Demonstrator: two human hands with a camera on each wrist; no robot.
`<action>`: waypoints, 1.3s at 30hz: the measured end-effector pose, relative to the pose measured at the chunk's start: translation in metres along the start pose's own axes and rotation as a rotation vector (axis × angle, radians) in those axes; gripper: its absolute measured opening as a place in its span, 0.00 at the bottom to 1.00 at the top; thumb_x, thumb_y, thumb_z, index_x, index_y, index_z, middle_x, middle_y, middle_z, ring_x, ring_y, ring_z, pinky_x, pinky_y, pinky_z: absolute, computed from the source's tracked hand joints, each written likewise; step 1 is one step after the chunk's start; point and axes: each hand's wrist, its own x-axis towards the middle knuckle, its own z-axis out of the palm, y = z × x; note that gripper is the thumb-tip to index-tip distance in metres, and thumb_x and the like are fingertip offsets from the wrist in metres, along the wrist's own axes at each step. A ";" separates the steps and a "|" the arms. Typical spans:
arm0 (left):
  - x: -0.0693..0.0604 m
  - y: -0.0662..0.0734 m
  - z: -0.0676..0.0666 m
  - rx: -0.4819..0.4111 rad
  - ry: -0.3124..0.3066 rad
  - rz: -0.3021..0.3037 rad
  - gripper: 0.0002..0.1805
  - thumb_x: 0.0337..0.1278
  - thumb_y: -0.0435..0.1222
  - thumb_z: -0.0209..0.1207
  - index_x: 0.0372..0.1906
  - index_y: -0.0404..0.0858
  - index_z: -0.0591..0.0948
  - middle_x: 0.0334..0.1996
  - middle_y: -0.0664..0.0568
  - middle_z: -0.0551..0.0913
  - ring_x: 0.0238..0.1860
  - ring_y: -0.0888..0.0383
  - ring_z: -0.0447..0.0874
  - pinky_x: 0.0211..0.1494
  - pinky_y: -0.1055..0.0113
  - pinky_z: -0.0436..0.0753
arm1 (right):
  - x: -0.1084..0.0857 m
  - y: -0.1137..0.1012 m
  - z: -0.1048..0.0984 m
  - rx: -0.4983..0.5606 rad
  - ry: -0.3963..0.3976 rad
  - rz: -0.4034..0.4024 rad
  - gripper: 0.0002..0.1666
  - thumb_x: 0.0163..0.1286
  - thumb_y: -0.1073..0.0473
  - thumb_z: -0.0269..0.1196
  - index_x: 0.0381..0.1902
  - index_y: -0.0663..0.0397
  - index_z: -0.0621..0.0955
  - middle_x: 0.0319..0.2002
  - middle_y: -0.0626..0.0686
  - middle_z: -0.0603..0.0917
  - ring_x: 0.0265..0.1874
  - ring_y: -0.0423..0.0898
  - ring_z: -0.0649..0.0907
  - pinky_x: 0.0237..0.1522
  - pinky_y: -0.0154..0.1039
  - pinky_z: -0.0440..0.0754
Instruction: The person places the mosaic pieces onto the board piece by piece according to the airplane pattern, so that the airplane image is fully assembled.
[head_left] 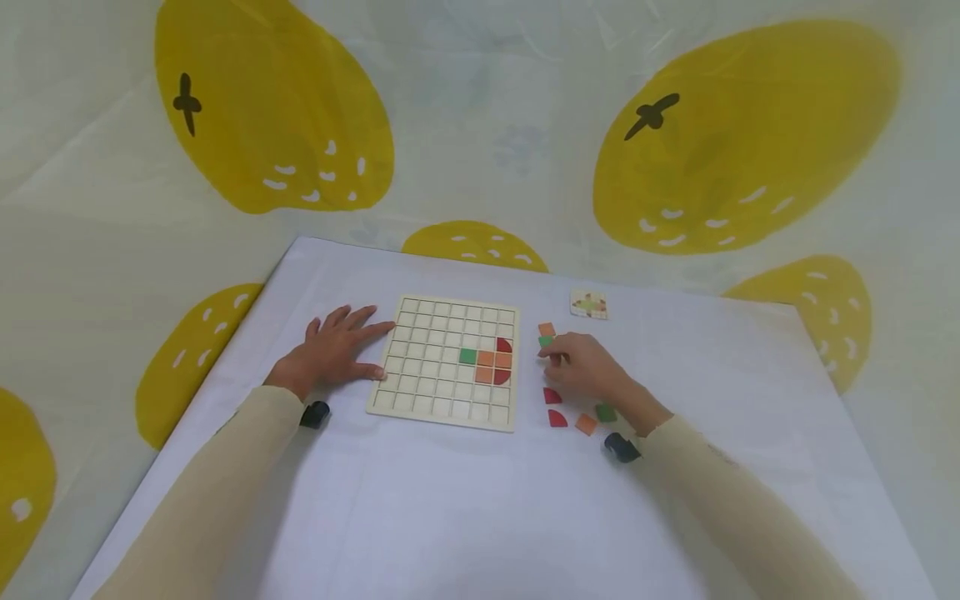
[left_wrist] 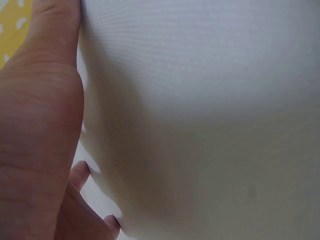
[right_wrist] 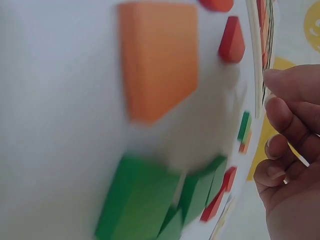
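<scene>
A pale grid board (head_left: 420, 400) lies on the table, with a green square (head_left: 468, 357), orange squares and red quarter-round pieces set in its right half. My left hand (head_left: 330, 354) is spread flat at the board's left edge, thumb and a finger touching it; in the left wrist view only part of this hand (left_wrist: 40, 125) shows. My right hand (head_left: 588, 371) is right of the board, its fingers loosely bent beside a loose green piece (head_left: 545, 341) and an orange one (head_left: 546, 329). In the right wrist view, nothing is visible between the fingertips of that hand (right_wrist: 295, 135).
Red quarter-rounds (head_left: 557, 418), an orange square (head_left: 586, 424) and a green piece (head_left: 606, 412) lie near my right wrist. A small patterned card (head_left: 588, 304) lies at the back right. Behind the white table (head_left: 420, 517) hangs a cloth with yellow shapes.
</scene>
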 end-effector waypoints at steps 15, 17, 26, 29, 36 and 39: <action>0.001 -0.003 0.002 0.006 -0.004 0.002 0.52 0.52 0.72 0.62 0.82 0.66 0.57 0.86 0.48 0.48 0.84 0.31 0.43 0.75 0.20 0.49 | -0.027 0.055 -0.016 -0.039 0.003 0.001 0.18 0.70 0.58 0.70 0.56 0.52 0.88 0.47 0.53 0.87 0.46 0.49 0.82 0.49 0.46 0.87; 0.002 -0.004 0.003 0.007 -0.003 0.004 0.52 0.52 0.73 0.62 0.82 0.66 0.57 0.86 0.47 0.48 0.84 0.31 0.43 0.75 0.20 0.49 | -0.030 0.060 -0.017 -0.042 0.002 0.010 0.17 0.69 0.58 0.71 0.55 0.52 0.88 0.46 0.52 0.88 0.44 0.48 0.82 0.48 0.44 0.87; 0.003 -0.002 0.002 0.017 -0.001 0.005 0.52 0.54 0.71 0.63 0.82 0.65 0.57 0.86 0.48 0.47 0.84 0.31 0.42 0.75 0.20 0.49 | -0.049 0.076 -0.024 -0.059 0.001 0.040 0.15 0.68 0.57 0.72 0.52 0.51 0.88 0.47 0.52 0.89 0.47 0.49 0.84 0.55 0.52 0.88; 0.004 -0.002 0.003 0.016 -0.007 -0.004 0.52 0.54 0.71 0.63 0.82 0.66 0.57 0.86 0.48 0.47 0.84 0.31 0.42 0.75 0.20 0.49 | -0.054 0.079 -0.027 -0.068 -0.007 0.043 0.14 0.68 0.59 0.70 0.51 0.52 0.88 0.48 0.53 0.89 0.48 0.50 0.84 0.56 0.54 0.88; 0.003 -0.003 0.004 0.021 -0.019 -0.025 0.52 0.54 0.69 0.65 0.83 0.66 0.56 0.87 0.48 0.46 0.84 0.31 0.41 0.75 0.20 0.48 | -0.058 0.081 -0.028 -0.097 -0.028 0.036 0.15 0.69 0.61 0.68 0.53 0.50 0.88 0.51 0.54 0.87 0.52 0.53 0.82 0.59 0.58 0.85; 0.004 -0.002 0.004 0.017 -0.020 -0.023 0.52 0.54 0.69 0.65 0.83 0.66 0.56 0.87 0.48 0.46 0.84 0.31 0.41 0.75 0.20 0.47 | -0.059 0.082 -0.027 -0.094 -0.059 0.060 0.18 0.68 0.60 0.70 0.56 0.47 0.88 0.52 0.53 0.86 0.54 0.53 0.80 0.59 0.58 0.85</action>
